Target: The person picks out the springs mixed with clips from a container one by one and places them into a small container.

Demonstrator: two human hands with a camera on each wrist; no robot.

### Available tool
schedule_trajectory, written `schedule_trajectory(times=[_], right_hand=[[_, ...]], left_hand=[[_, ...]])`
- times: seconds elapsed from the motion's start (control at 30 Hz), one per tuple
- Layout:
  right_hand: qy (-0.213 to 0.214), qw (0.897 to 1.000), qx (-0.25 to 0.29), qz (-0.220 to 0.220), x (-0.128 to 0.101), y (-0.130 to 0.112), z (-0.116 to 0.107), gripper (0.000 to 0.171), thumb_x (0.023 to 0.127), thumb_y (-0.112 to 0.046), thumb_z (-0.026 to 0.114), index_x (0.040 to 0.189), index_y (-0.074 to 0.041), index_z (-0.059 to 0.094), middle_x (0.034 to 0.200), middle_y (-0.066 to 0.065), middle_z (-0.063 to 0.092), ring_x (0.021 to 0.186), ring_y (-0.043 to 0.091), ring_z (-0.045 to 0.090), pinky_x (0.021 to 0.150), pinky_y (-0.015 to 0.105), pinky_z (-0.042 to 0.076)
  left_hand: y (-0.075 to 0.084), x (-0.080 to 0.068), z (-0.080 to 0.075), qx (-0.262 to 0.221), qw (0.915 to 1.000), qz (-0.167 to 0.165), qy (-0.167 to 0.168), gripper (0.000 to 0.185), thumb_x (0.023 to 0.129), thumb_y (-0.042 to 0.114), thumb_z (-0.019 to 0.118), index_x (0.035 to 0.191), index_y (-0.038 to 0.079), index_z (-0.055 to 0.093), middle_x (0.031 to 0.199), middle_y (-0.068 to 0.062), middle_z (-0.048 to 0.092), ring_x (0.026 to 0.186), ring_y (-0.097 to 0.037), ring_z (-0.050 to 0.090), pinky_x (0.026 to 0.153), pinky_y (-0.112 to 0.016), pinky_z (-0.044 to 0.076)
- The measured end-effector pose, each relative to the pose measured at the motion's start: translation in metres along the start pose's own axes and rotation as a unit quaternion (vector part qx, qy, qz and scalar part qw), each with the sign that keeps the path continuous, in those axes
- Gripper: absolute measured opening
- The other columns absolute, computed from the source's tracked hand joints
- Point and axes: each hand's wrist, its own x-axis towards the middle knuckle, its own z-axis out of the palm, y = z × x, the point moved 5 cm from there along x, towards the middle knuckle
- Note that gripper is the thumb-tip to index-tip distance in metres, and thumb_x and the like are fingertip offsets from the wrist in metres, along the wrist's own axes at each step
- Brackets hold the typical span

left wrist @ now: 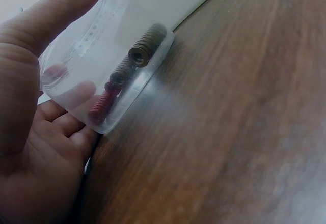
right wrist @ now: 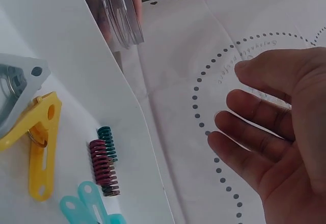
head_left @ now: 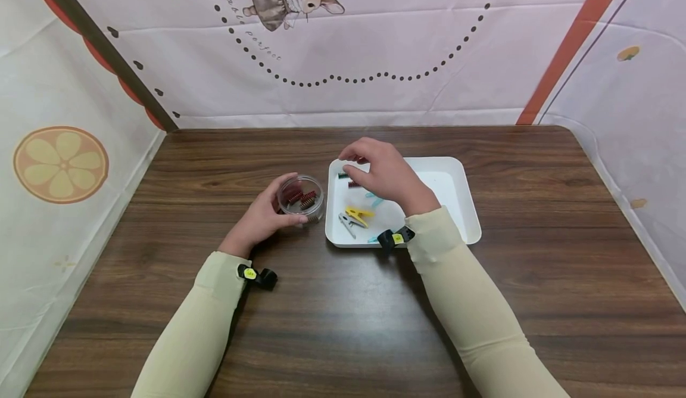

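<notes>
Two coiled springs, one red and one green, lie on the smooth white tray, half hidden under the right hand, whose fingers hang relaxed, holding nothing. At nine o'clock of the tray, the left hand grips a clear round plastic jar of blurred springs on the wood-grain counter.

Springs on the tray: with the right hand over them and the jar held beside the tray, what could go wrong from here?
1. The red spring and green spring lie touching near the tray's edge; the right hand may lift both or knock one off.
2. The left hand holds the jar tilted, so the springs inside could roll out.
3. The yellow clip lies close by and could get nudged.
</notes>
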Motion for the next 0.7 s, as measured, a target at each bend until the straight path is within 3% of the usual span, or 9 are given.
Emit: schedule_trajectory(times=[0.5,0.7], right_hand=[[-0.036,0.997,-0.022,0.066,0.002,0.011,0.005,0.025,0.094,-0.019,0.060,0.117,-0.010,0.066,0.116,0.004,0.065,0.107,0.026,0.059,0.094,0.038,0.047],[-0.051,0.994,-0.032,0.093,0.002,0.016,0.007,0.025,0.094,-0.019,0.061,0.117,-0.009,0.066,0.116,0.005,0.065,0.109,0.023,0.059,0.096,0.039,0.047]], left_hand=[[-0.001,0.000,-0.001,0.020,0.9997,0.015,0.009,0.089,0.073,0.023,0.086,0.146,0.027,0.035,0.146,-0.005,0.047,0.134,-0.020,0.045,0.113,-0.047,0.033],[-0.003,0.000,-0.001,0.027,0.9995,0.012,0.010,0.090,0.073,0.024,0.087,0.146,0.027,0.035,0.146,-0.005,0.047,0.133,-0.020,0.045,0.113,-0.046,0.033]])
